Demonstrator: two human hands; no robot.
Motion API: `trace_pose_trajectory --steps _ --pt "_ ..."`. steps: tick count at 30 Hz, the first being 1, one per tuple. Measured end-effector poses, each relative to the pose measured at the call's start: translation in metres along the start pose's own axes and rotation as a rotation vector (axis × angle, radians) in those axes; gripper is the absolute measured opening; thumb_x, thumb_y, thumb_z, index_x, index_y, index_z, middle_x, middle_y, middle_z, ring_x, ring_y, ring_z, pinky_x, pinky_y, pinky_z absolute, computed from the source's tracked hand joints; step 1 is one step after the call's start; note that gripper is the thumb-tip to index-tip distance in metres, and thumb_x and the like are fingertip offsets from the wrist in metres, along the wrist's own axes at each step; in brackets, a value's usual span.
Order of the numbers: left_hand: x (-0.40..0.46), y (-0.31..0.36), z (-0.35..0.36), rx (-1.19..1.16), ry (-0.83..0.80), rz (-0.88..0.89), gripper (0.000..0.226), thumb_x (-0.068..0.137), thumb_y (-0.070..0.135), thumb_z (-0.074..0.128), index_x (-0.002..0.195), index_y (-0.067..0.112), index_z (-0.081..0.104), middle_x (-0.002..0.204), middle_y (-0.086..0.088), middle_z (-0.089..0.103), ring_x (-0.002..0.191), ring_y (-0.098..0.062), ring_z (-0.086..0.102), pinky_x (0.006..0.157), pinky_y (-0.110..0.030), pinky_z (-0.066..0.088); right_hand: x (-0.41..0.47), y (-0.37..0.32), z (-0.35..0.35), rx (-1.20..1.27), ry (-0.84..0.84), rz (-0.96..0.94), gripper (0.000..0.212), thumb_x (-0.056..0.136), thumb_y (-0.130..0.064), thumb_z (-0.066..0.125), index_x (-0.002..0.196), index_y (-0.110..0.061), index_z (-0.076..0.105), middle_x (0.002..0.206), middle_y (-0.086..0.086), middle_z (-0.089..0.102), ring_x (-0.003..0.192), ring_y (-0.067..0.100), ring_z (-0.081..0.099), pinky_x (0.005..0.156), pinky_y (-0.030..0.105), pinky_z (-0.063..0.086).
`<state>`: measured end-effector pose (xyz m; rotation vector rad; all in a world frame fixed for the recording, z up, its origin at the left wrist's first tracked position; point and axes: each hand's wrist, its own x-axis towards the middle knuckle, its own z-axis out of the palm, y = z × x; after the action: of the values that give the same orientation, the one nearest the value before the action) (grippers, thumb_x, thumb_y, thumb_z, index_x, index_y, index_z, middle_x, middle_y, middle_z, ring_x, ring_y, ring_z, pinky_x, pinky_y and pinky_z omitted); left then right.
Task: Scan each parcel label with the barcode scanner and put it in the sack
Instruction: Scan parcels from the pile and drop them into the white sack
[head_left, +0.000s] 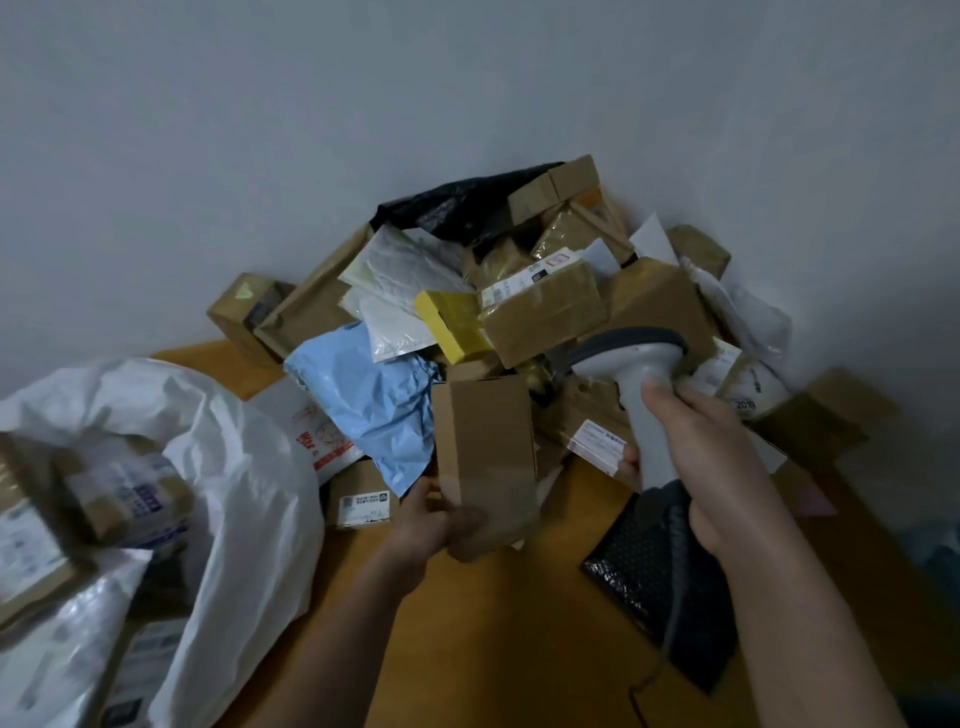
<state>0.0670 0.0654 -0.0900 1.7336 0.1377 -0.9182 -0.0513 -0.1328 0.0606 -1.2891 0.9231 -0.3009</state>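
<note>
Parcels (519, 291) crowd the wall behind hands gripping a small box (485, 457) and grey scanner (636, 374); sack (244, 467) gapes left.

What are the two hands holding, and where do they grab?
The left hand grips a brown cardboard box by its bottom end. The right hand grips the grey barcode scanner by its handle.

Left hand (431, 525) apparently pinching, blurred; right hand (711, 467) curled, gripping; both arms extended.
</note>
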Motion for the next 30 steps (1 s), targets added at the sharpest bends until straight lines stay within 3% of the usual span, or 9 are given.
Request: trace_pose_trajectory --steps 5,8,11,16,21,24,25,28,30 --pt "-0.021 0.003 -0.044 0.473 0.365 0.723 0.044 0.073 -0.007 0.076 0.105 0.013 0.055 0.096 -0.003 0.056 0.081 -0.009 0.052 0.066 -0.031 0.046 0.005 -0.001 0.024 0.023 -0.036 -0.07 0.031 0.092 -0.038 0.063 0.11 -0.014 0.057 0.1 0.009 0.068 0.056 0.012 0.057 0.056 0.03 0.051" --pt "-0.032 0.01 -0.061 0.614 0.54 0.943 0.06 0.071 -0.013 0.072 0.113 0.024 0.049 0.114 -0.001 0.048 0.101 -0.021 0.056 0.08 -0.032 0.051 0.006 0.0 0.038 0.014 -0.074 -0.054 0.039 0.086 -0.043 0.068 0.112 -0.018 0.053 0.1 0.01 0.069 0.062 0.015 0.06 0.061 0.031 0.052" --pt "-0.043 0.019 -0.071 0.704 0.607 1.09 0.059 0.075 -0.012 0.072 0.12 0.019 0.049 0.13 -0.012 0.045 0.126 -0.031 0.047 0.099 -0.038 0.045 0.003 0.0 0.051 -0.04 -0.12 -0.055 0.053 0.079 -0.049 0.073 0.116 -0.017 0.052 0.101 0.01 0.068 0.071 0.017 0.064 0.062 0.032 0.053" --pt "-0.061 0.036 -0.077 0.691 0.707 1.08 0.04 0.088 0.012 0.06 0.127 0.013 0.051 0.139 -0.02 0.046 0.134 -0.024 0.041 0.103 -0.037 0.045 0.002 -0.001 0.062 -0.089 -0.151 -0.068 0.072 0.068 -0.046 0.082 0.122 -0.013 0.048 0.102 0.009 0.069 0.085 0.021 0.07 0.07 0.039 0.058" --pt "-0.063 0.045 -0.073 0.687 0.783 1.108 0.052 0.078 0.008 0.076 0.119 0.016 0.046 0.133 -0.01 0.042 0.126 -0.026 0.044 0.087 -0.033 0.049 0.0 -0.003 0.064 0.012 -0.108 -0.068 0.056 0.076 -0.023 0.082 0.119 -0.008 0.049 0.097 0.011 0.069 0.08 0.021 0.07 0.057 0.031 0.053" --pt "-0.057 0.05 -0.062 0.402 0.882 0.782 0.064 0.077 0.017 0.081 0.125 0.013 0.039 0.129 -0.005 0.034 0.121 -0.02 0.036 0.092 -0.031 0.04 -0.004 -0.003 0.068 0.139 -0.044 -0.081 0.049 0.079 -0.018 0.079 0.116 -0.009 0.048 0.094 0.01 0.068 0.077 0.02 0.07 0.057 0.03 0.053" --pt "-0.057 0.055 -0.058 0.187 0.783 0.596 0.058 0.083 0.02 0.076 0.128 0.01 0.041 0.13 -0.009 0.04 0.12 -0.021 0.042 0.091 -0.033 0.043 -0.005 -0.003 0.069 0.168 -0.022 -0.085 0.048 0.08 -0.018 0.078 0.116 -0.01 0.047 0.093 0.01 0.068 0.077 0.019 0.07 0.059 0.031 0.053" --pt "-0.07 0.072 -0.042 -0.535 0.052 0.157 0.039 0.089 0.029 0.06 0.123 0.01 0.057 0.117 -0.015 0.063 0.104 -0.027 0.062 0.082 -0.039 0.05 -0.007 -0.001 0.07 0.193 0.027 -0.104 0.047 0.081 -0.016 0.077 0.115 -0.013 0.044 0.09 0.009 0.065 0.072 0.017 0.067 0.059 0.03 0.053" --pt "-0.08 0.073 -0.032 -0.539 -0.2 0.144 0.04 0.086 0.035 0.066 0.121 0.016 0.061 0.117 -0.017 0.068 0.105 -0.034 0.066 0.09 -0.052 0.053 -0.008 0.0 0.07 0.178 0.034 -0.1 0.047 0.081 -0.016 0.077 0.115 -0.012 0.044 0.09 0.009 0.065 0.073 0.017 0.067 0.06 0.031 0.054"
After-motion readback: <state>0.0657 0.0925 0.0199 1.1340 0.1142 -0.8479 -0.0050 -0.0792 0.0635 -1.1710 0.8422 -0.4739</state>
